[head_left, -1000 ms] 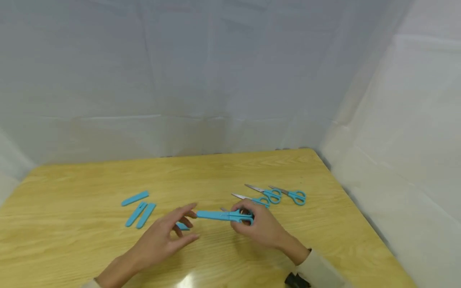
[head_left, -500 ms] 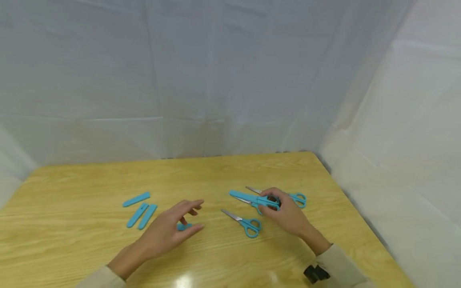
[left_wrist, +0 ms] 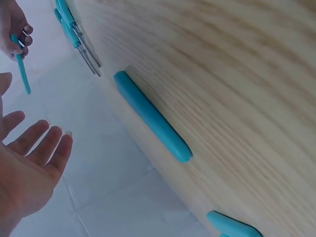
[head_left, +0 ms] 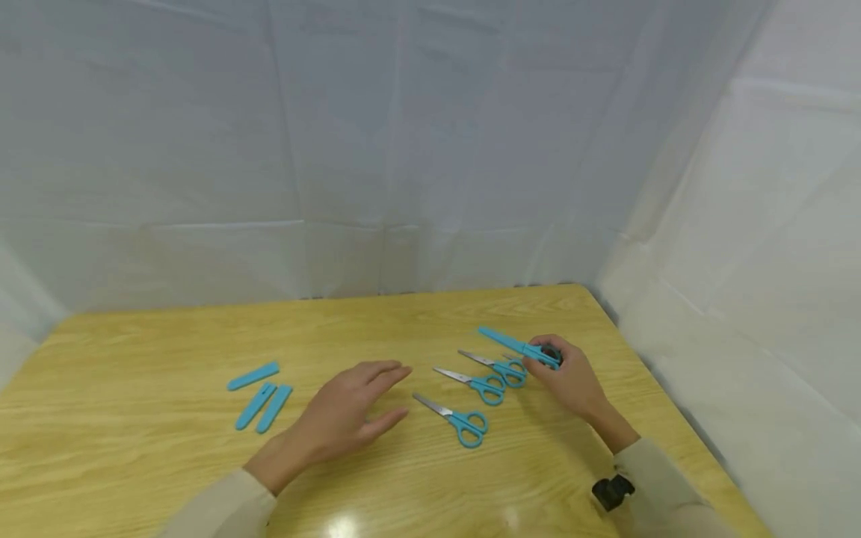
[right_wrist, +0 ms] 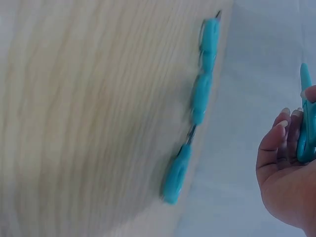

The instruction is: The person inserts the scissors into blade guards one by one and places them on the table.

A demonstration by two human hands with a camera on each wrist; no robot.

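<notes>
A pale, creased sheet (head_left: pixel 350 149) is hung behind and to the right of the table (head_left: pixel 134 471), whose yellow top is marked with wood grain.

Over the middle of the table, the left hand (head_left: pixel 353 407) is held wide, thumb spread from the fingers, with nothing gripped. Over the table's right part, the handles of the capped scissors (head_left: pixel 503 341) are gripped by the right hand (head_left: pixel 568 377) — the blades are covered in blue and pointed toward the table's far left.

On the table's right half, three bare scissors (head_left: pixel 457 418) with blue handles are laid in a slanting row. Beyond them, a fourth is mostly hidden by the held pair.

On the table's left half, three blue covers (head_left: pixel 274 409) are grouped; a further cover (left_wrist: pixel 152 117), set well apart on the table, is shown in the left wrist view.
</notes>
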